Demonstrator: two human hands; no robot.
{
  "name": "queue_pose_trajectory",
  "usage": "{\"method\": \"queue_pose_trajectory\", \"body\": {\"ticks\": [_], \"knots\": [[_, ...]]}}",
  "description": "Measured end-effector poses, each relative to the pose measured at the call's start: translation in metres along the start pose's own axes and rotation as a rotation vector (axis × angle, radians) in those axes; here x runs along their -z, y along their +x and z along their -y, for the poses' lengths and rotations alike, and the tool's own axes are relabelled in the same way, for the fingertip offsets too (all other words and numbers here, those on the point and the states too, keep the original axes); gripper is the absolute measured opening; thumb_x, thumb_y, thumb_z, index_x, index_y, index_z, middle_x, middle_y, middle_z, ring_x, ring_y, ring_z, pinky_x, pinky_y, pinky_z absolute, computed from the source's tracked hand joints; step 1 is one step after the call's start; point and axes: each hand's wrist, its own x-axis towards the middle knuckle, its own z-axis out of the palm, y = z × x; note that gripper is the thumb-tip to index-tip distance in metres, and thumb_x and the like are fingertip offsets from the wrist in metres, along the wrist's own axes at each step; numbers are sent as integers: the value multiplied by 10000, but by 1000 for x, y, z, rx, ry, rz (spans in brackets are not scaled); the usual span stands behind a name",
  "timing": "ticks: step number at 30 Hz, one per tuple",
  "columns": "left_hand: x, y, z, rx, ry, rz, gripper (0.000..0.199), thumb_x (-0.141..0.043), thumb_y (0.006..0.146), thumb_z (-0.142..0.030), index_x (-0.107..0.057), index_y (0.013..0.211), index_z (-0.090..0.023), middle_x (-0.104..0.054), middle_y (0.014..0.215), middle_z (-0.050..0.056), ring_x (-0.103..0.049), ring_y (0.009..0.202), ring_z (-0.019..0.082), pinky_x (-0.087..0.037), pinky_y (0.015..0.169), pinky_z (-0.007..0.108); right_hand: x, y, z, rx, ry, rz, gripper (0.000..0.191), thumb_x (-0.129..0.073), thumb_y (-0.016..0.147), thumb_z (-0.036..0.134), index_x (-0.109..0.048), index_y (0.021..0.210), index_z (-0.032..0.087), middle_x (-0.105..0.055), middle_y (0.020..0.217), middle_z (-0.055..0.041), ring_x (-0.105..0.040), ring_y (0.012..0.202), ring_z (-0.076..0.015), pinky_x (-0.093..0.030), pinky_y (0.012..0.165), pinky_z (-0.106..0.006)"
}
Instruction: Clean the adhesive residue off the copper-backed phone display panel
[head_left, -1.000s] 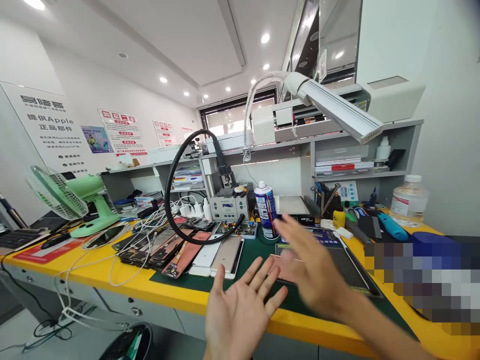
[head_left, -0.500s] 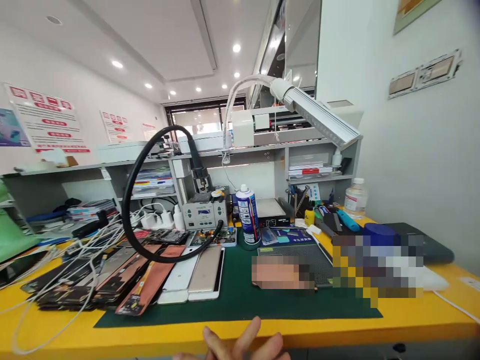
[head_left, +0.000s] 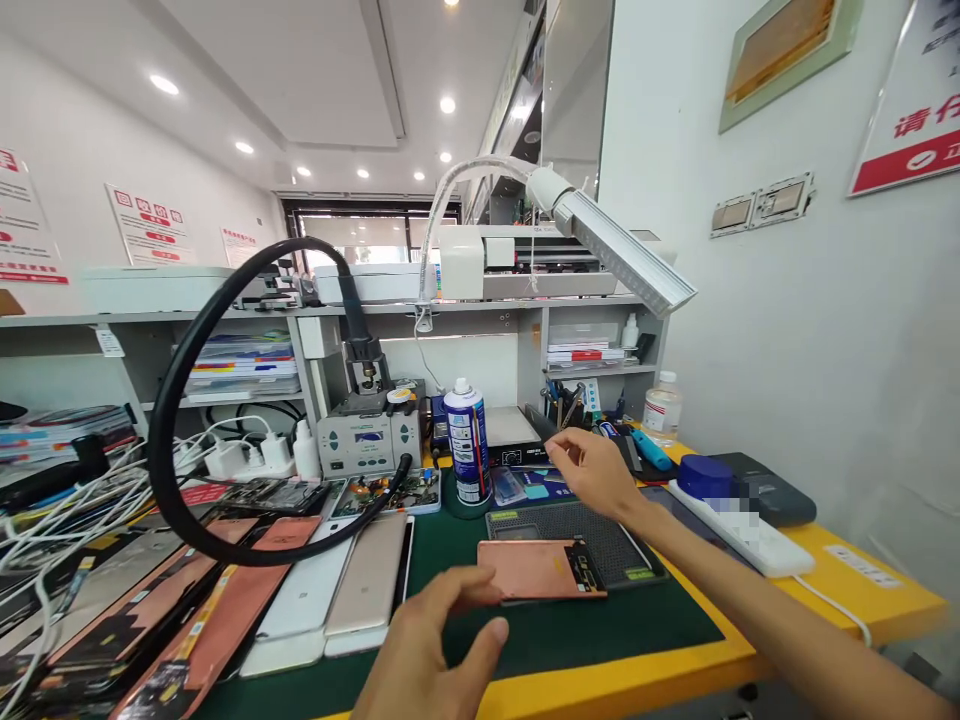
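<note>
Low in the middle of the head view, my left hand (head_left: 435, 640) is open, thumb and fingers apart. Its fingertips come close to the near left corner of a copper-backed phone screen (head_left: 529, 568), which has a black strip with small parts at its right end. The screen lies partly on a dark perforated pad (head_left: 555, 520). My right hand (head_left: 600, 475) reaches over the pad's far right side, fingers bent and a gap between thumb and forefinger. Nothing shows in it. Beyond it stands a holder of hand tools (head_left: 566, 402).
A blue spray can (head_left: 466, 445) stands beside the grey rework station (head_left: 367, 435), whose black hose (head_left: 169, 430) arches over phones and screens at left. A white power strip (head_left: 750, 530) and blue lid (head_left: 705, 475) lie at right. A lamp (head_left: 630, 250) hangs overhead.
My view has turned right. The hand seen at the bottom edge has given way to both hands over the table: left beside the copper-backed screen, right stretched towards the back.
</note>
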Motion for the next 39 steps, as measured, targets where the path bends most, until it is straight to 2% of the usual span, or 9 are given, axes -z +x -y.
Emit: {"method": "queue_pose_trajectory", "body": {"ticks": [3,7,10,14,19,26,31,34,39], "knots": [[-1,40,-21,-137,346,242,452,-861,631,-292,-775,1073,-250,-683,1159,135,-574,1158,430,-264,1142,665,-5,7,-49,-86,-52,15,215,-623,992,354,-673,917,158,-691,842,3,-651,688,-134,-560,671,-304],[-9,77,-16,-195,352,442,409,-839,574,-166,-780,970,-247,-686,1022,127,-542,1172,445,-170,1163,682,-16,-8,-84,-158,-60,-19,216,-607,1001,356,-671,913,170,-691,857,-1,-645,689,-131,-562,669,-296],[-15,89,-8,-167,336,442,433,-819,573,-146,-778,987,-269,-693,1006,112,-506,1223,451,-107,1186,669,-16,-16,-94,-184,-25,-46,256,-597,1002,376,-659,857,174,-661,774,20,-615,638,-123,-540,639,-284],[-18,95,-7,-117,404,391,544,-836,559,-153,-768,1087,-265,-677,1114,120,-472,1285,457,-126,1199,645,-10,-16,-96,-213,31,-74,302,-567,1013,385,-643,806,178,-615,681,41,-580,591,-122,-501,601,-269],[-22,92,-11,-69,473,373,530,-856,570,-196,-773,1092,-224,-653,1085,143,-508,1224,468,-99,1190,656,-6,-15,-90,-236,51,-45,275,-581,1005,367,-654,821,175,-651,729,25,-614,644,-134,-514,643,-284],[-22,90,-14,-362,721,460,529,-818,623,-209,-752,1141,-296,-716,1072,85,-622,1068,385,-389,1100,559,-7,-17,-92,-220,-11,194,233,-612,999,351,-678,873,167,-696,823,6,-656,698,-138,-563,697,-311],[-22,91,-7,-513,810,400,529,-864,536,-300,-770,1056,-279,-730,1003,98,-685,990,390,-509,988,496,-8,-19,-95,-211,-50,349,204,-614,1000,341,-689,934,164,-714,902,-13,-679,762,-152,-577,733,-331],[-25,87,-14,-437,977,450,559,-810,555,-328,-745,1104,-243,-712,1072,125,-658,1056,412,-488,1005,538,-5,-17,-97,-217,-46,422,202,-614,1000,342,-691,959,160,-719,927,-20,-687,786,-159,-580,748,-342],[-27,77,-38,-163,1359,607,747,-709,597,-396,-621,1311,-195,-591,1388,128,-520,1299,398,-404,1110,533,9,-10,-105,-286,-47,524,229,-622,992,364,-692,1000,145,-716,978,-27,-697,859,-194,-579,786,-376]]}}
